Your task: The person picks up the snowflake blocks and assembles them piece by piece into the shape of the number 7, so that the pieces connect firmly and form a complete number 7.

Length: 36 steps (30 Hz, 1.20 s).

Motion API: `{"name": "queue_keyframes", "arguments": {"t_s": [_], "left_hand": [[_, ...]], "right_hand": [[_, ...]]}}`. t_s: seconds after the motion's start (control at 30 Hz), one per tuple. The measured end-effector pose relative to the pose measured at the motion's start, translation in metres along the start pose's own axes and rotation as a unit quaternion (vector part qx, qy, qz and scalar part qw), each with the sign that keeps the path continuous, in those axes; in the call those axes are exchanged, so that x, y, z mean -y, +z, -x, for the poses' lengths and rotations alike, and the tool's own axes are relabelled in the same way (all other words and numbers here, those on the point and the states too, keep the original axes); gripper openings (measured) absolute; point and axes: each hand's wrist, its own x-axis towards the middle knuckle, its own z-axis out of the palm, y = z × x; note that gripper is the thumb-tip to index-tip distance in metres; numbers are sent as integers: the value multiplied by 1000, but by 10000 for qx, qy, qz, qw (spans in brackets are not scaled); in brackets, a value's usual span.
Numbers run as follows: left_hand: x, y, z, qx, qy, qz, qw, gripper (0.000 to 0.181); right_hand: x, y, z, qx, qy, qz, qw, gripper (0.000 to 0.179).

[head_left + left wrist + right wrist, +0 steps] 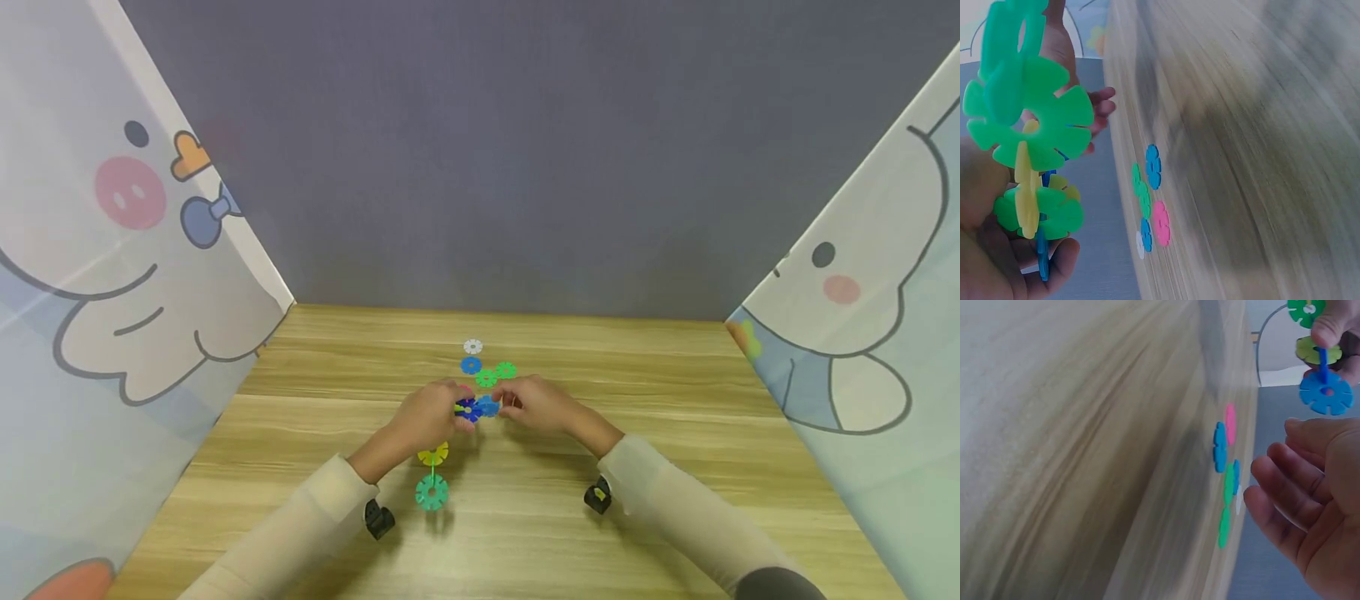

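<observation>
My left hand (429,412) grips a chain of slotted plastic flower discs. From it a yellow disc (441,455) and a teal-green disc (424,493) extend toward the person. At the far end, past the thumb, sit a dark blue disc (469,410) and a lighter blue disc (1316,399), slotted together. My right hand (536,403) is close by on the right, its fingers loosely bent. In the right wrist view, a gap shows between its fingertips (1260,467) and the lighter blue disc. Part of the chain is hidden behind the left fingers.
Loose discs lie flat on the wooden table (637,375) beyond the hands: a white disc (467,346), a blue disc (465,366), two green discs (494,380), a pink disc (1161,223) and another blue disc (1219,447). A grey panel (495,167) stands behind; printed panels flank it.
</observation>
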Motion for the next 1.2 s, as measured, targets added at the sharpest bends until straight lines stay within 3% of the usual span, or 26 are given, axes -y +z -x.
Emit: {"name": "queue_keyframes", "arguments": {"t_s": [0.33, 0.73, 1.2], "left_hand": [[0, 1, 1, -37, 181, 8, 9998, 51], [-1, 1, 1, 25, 103, 63, 9999, 50], [-5, 1, -1, -10, 147, 84, 9999, 44]], "right_hand": [[-6, 15, -5, 141, 231, 461, 9986, 30], [-9, 26, -13, 214, 579, 664, 9959, 39], [-5, 38, -24, 19, 1532, 766, 9852, 35]]}}
